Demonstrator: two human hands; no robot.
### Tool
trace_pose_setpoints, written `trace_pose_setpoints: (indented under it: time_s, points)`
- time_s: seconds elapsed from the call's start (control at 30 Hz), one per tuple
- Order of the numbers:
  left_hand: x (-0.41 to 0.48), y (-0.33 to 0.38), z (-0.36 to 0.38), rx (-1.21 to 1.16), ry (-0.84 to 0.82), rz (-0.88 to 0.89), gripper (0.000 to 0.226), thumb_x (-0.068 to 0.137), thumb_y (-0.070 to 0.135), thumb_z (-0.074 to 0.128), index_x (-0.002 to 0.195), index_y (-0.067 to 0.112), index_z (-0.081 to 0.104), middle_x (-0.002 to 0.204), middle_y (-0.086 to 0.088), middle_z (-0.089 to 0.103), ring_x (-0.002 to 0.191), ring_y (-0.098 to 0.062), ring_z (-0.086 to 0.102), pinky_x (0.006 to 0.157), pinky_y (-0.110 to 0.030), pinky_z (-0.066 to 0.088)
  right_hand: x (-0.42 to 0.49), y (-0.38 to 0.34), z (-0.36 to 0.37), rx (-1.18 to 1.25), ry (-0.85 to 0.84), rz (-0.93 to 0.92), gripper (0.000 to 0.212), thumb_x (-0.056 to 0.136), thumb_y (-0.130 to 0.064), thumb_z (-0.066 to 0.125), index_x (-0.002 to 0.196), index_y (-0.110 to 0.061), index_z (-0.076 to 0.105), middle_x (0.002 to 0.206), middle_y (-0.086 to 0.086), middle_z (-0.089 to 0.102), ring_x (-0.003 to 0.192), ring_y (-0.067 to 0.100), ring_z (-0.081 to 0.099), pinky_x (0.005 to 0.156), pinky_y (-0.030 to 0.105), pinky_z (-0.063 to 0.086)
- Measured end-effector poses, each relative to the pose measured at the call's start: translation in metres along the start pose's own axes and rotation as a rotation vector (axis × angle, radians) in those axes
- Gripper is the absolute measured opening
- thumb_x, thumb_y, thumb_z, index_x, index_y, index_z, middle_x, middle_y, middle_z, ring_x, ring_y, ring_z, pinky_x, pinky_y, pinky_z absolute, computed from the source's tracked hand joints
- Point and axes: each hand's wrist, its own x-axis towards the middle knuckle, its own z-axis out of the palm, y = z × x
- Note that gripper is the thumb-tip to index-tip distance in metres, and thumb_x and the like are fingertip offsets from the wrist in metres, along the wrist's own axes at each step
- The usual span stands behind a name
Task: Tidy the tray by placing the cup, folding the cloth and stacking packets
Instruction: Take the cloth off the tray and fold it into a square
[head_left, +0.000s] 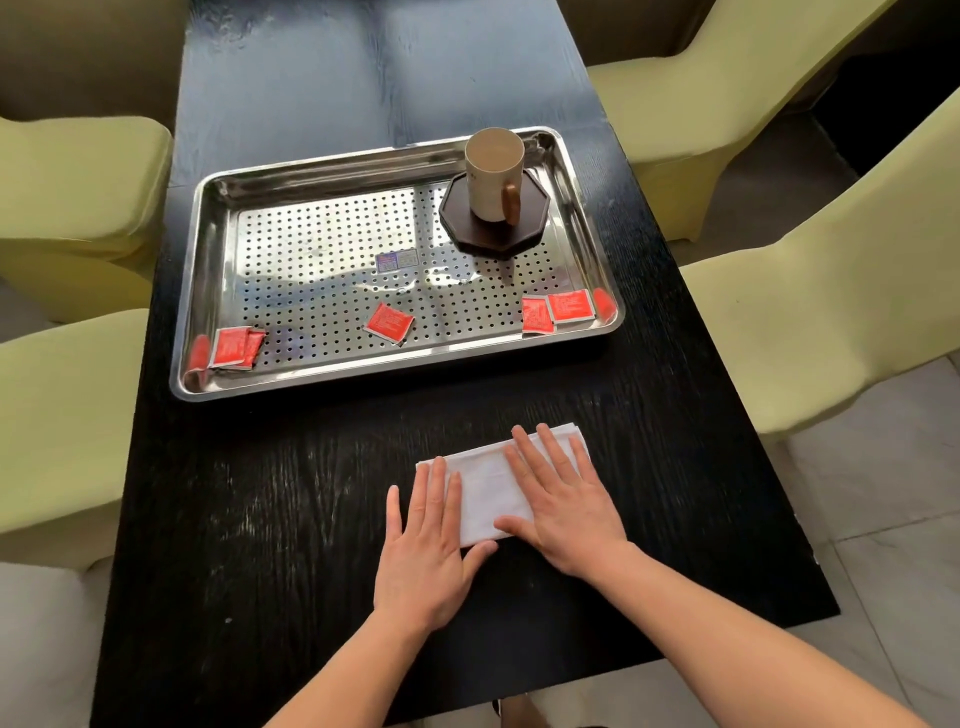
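Black wood-grain table (249, 519), flanked by pale yellow-green chairs (78, 176). Upper centre: perforated steel tray (311, 174) holding the cup (491, 176), upright on a dark octagonal coaster (530, 228) at the tray's upper right. Five red packets (388, 323) lie unstacked along its lower edge. Lower centre: white cloth (480, 493), folded to a narrow rectangle, on the table below the tray. Left hand (431, 551) and right hand (563, 506) rest flat on it, fingers straight and spread, gripping nothing. Step in hand, by judgement: pressing the fold. It is best done by sweeping the palms outward from the middle with the edges aligned, so the crease sets without skew. The packet print and the sticker (397, 260) at tray centre are too small to read.
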Motion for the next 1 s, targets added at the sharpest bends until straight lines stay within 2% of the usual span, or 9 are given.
trace_pose_setpoints:
  time_s: [0.13, 0.33, 0.4, 0.47, 0.57, 0.7, 0.8, 0.9, 1.0]
  points:
    - [0.0, 0.002, -0.001, 0.003, 0.003, -0.011, 0.088, 0.096, 0.071, 0.019, 0.157, 0.008, 0.01, 0.167, -0.012, -0.002, 0.153, -0.026, -0.007, 0.119, -0.055, 0.007, 0.0, 0.018, 0.0, 0.026, 0.024, 0.141, 0.088, 0.092, -0.075, 0.01, 0.159, -0.018, 0.002, 0.169, -0.001, -0.006, 0.155, 0.025, -0.009, 0.123, 0.057, 0.001]
    - [0.0, 0.004, -0.006, 0.001, -0.065, -0.031, 0.09, 0.094, 0.074, 0.011, 0.157, 0.01, -0.001, 0.165, -0.009, -0.014, 0.151, -0.026, -0.018, 0.12, -0.054, -0.001, -0.009, 0.036, 0.001, 0.015, -0.005, 0.192, 0.084, 0.092, -0.073, -0.005, 0.156, -0.021, -0.018, 0.163, -0.006, -0.031, 0.151, 0.024, -0.027, 0.123, 0.054, -0.01]
    - [0.002, 0.005, -0.011, -0.011, -0.087, -0.036, 0.092, 0.09, 0.075, 0.002, 0.156, 0.012, -0.012, 0.162, -0.006, -0.029, 0.146, -0.023, -0.032, 0.121, -0.052, -0.01, -0.011, 0.034, -0.002, 0.04, -0.008, 0.197, 0.082, 0.091, -0.073, -0.008, 0.153, -0.023, -0.026, 0.161, -0.006, -0.034, 0.15, 0.025, -0.029, 0.123, 0.053, -0.011]
    - [0.002, 0.005, -0.017, -0.098, -0.06, -0.041, 0.09, 0.091, 0.073, 0.005, 0.157, 0.013, -0.009, 0.163, -0.004, -0.026, 0.146, -0.023, -0.033, 0.122, -0.048, -0.01, -0.019, 0.031, -0.006, 0.073, 0.016, 0.202, 0.081, 0.091, -0.071, -0.007, 0.154, -0.023, -0.024, 0.162, -0.005, -0.032, 0.151, 0.025, -0.025, 0.124, 0.051, -0.009]
    - [-0.008, 0.008, -0.029, -0.361, 0.109, -0.11, 0.079, 0.098, 0.055, 0.042, 0.157, 0.012, 0.011, 0.166, -0.008, 0.003, 0.152, -0.026, -0.005, 0.124, -0.041, 0.011, -0.04, 0.022, -0.011, 0.184, 0.16, 0.186, 0.075, 0.098, -0.061, 0.015, 0.159, -0.017, 0.008, 0.169, 0.0, -0.002, 0.155, 0.025, -0.002, 0.125, 0.049, 0.005]
    - [-0.018, 0.019, -0.04, -0.779, 0.196, -0.585, 0.068, 0.093, 0.027, 0.064, 0.15, 0.01, 0.033, 0.143, -0.014, 0.041, 0.13, -0.028, 0.04, 0.108, -0.039, 0.037, -0.069, 0.007, -0.005, 0.331, 0.371, 0.165, 0.051, 0.099, -0.031, 0.056, 0.144, -0.007, 0.051, 0.156, 0.008, 0.042, 0.145, 0.03, 0.038, 0.12, 0.049, 0.028]
    - [-0.016, 0.021, -0.045, -0.993, 0.109, -0.829, 0.059, 0.092, 0.028, 0.063, 0.145, 0.013, 0.043, 0.132, -0.009, 0.052, 0.116, -0.023, 0.054, 0.101, -0.041, 0.046, -0.085, -0.002, 0.003, 0.418, 0.401, 0.139, 0.05, 0.091, -0.016, 0.071, 0.138, -0.005, 0.058, 0.148, 0.009, 0.052, 0.136, 0.028, 0.05, 0.112, 0.046, 0.041]
    - [-0.013, 0.018, -0.044, -0.985, 0.073, -0.86, 0.053, 0.091, 0.034, 0.066, 0.137, 0.013, 0.052, 0.108, 0.002, 0.062, 0.104, -0.021, 0.058, 0.095, -0.04, 0.048, -0.091, -0.006, 0.006, 0.474, 0.359, 0.158, 0.053, 0.092, -0.015, 0.07, 0.142, -0.005, 0.054, 0.149, 0.008, 0.052, 0.139, 0.024, 0.048, 0.115, 0.041, 0.037]
    - [-0.01, 0.017, -0.046, -1.008, 0.049, -0.93, 0.046, 0.088, 0.037, 0.07, 0.125, 0.013, 0.059, 0.111, 0.0, 0.062, 0.105, -0.023, 0.058, 0.09, -0.038, 0.049, -0.09, -0.009, 0.003, 0.451, 0.327, 0.161, 0.052, 0.095, -0.016, 0.066, 0.144, -0.005, 0.052, 0.151, 0.008, 0.05, 0.142, 0.023, 0.044, 0.119, 0.043, 0.032]
